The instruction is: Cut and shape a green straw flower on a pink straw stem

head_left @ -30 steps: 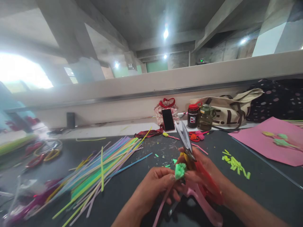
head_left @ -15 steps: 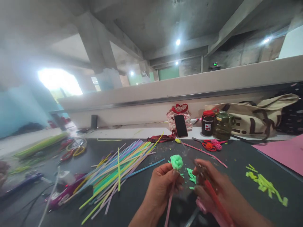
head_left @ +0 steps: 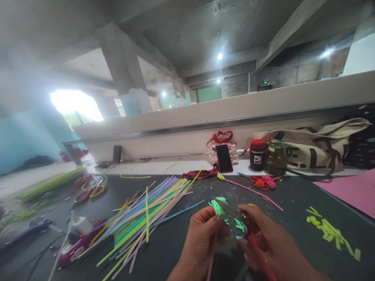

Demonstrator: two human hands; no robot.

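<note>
Pinched in my left hand (head_left: 205, 230) is a pink stem (head_left: 211, 253) topped by a fluffy green tuft (head_left: 218, 207). My right hand (head_left: 268, 238) is wrapped round red-handled scissors (head_left: 228, 208), whose blades reach left to the tuft and lie against it. Short green pieces (head_left: 239, 224) are on the black table (head_left: 175, 249) between my hands. A pink stem with a yellow tip (head_left: 254, 190) lies beyond them.
Many coloured stems (head_left: 152, 214) are spread at the left, near a purple tool (head_left: 70, 251). Yellow-green pieces (head_left: 331, 230) lie at the right. Behind stand a phone (head_left: 224, 158), a dark jar (head_left: 258, 155) and a green jug (head_left: 275, 158); more scissors (head_left: 259, 182) lie in front.
The scissors in my right hand have swung up, and their blades now lie across the green tuft. My left hand has moved slightly lower with the stem.
</note>
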